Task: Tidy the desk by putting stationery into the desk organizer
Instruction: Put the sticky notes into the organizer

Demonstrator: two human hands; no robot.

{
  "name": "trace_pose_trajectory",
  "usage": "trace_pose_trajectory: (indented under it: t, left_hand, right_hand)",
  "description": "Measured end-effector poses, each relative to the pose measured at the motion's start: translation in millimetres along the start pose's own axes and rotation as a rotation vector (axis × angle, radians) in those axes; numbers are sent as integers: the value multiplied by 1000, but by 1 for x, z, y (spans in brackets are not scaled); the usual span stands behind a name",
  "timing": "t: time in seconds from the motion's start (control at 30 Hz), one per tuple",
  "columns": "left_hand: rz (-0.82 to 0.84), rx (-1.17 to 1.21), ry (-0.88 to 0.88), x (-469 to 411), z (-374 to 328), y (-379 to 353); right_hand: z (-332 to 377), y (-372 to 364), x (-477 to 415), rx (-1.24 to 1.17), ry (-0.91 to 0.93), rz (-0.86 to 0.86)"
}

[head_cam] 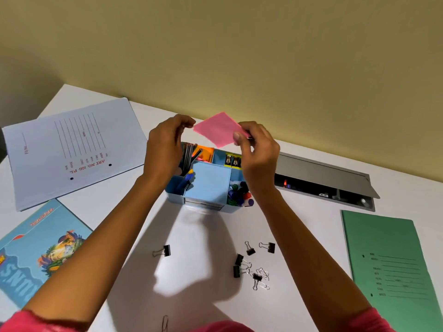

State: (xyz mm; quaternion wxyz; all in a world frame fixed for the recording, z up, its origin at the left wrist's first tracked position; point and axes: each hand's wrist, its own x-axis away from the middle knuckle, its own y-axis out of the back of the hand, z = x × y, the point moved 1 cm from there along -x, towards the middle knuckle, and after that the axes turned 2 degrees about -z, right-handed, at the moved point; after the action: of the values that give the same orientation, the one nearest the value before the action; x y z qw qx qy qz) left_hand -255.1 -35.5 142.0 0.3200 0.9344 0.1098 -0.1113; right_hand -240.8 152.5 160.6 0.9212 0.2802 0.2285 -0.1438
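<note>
My view from the head camera: the right hand (256,149) pinches a pink sticky note (217,129) by its right corner, thumb pressed on the near face, and holds it in the air above the back of the blue desk organizer (206,188). The left hand (165,144) is raised beside it, fingers curled, fingertips right at the note's left corner; I cannot tell whether they grip the paper or stop just short. The two hands are apart, with the note spanning the gap between them.

Below them the organizer stands on the white table (196,236), with dark pencils (189,154) in a rear left compartment and coloured markers (239,192) in the right one. Nearer to me, a cluster of black binder clips (239,259) and wire paper clips (262,274) lies loose on the table, and a single binder clip (165,250) sits well apart to the left. A white file folder (72,149) and an illustrated blue notebook (36,250) lie at the left, a green folder (388,267) at the right.
</note>
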Motion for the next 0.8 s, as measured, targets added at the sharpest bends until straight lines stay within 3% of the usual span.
trace_pose_trajectory:
  t: [0.1, 0.23, 0.43, 0.67, 0.73, 0.8]
  left_hand:
    - [204, -218, 2, -6, 21, -10]
    - [423, -334, -25, -3, 32, -21]
    - [447, -367, -115, -4, 49, -27]
    - [328, -301, -135, 14, 54, -27]
    - [298, -166, -75, 19, 52, -28]
    - [298, -24, 100, 21, 51, -28]
  right_hand:
    - [-13, 5, -5, 14, -15, -89]
    - [-27, 8, -10, 52, -28, -125]
    - [-39, 2, -12, 125, -5, -104]
    - [-41, -16, -13, 61, -7, 39]
    - [-37, -23, -14, 29, -11, 116]
    - [-34, -32, -14, 34, -3, 202]
